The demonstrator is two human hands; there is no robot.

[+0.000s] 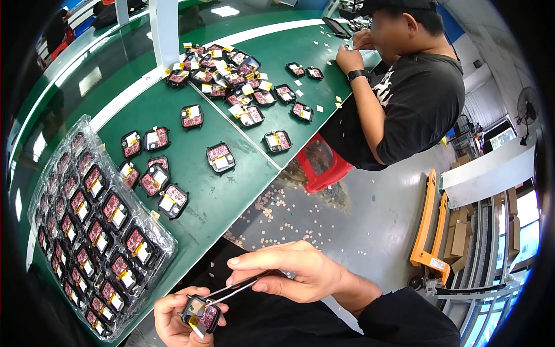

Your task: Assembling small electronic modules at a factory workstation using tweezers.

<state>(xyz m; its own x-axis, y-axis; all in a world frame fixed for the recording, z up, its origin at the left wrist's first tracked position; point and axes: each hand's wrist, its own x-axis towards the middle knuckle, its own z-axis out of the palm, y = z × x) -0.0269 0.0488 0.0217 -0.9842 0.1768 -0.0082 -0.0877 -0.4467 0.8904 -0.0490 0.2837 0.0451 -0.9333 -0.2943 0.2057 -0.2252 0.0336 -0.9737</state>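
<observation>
Low in the picture, my left hand [166, 319] grips a small black device housing [209, 319] with a red circuit board inside. Its open side faces up, tilted a little. In my right hand [298, 269] a pair of tweezers [245, 283] is pinched between thumb and fingers. The tweezer tips reach the upper part of the housing; whether they grip anything there is too small to tell. Both hands are over my dark-clothed lap, beside the table edge.
A clear plastic tray [166, 240] of similar housings lies on the green table [202, 231] at left. Loose housings [220, 157] are scattered beyond, with a heap [231, 75] farther back. A co-worker [422, 110] sits at far right near a red stool [326, 173]. An orange pallet jack [430, 231] stands right.
</observation>
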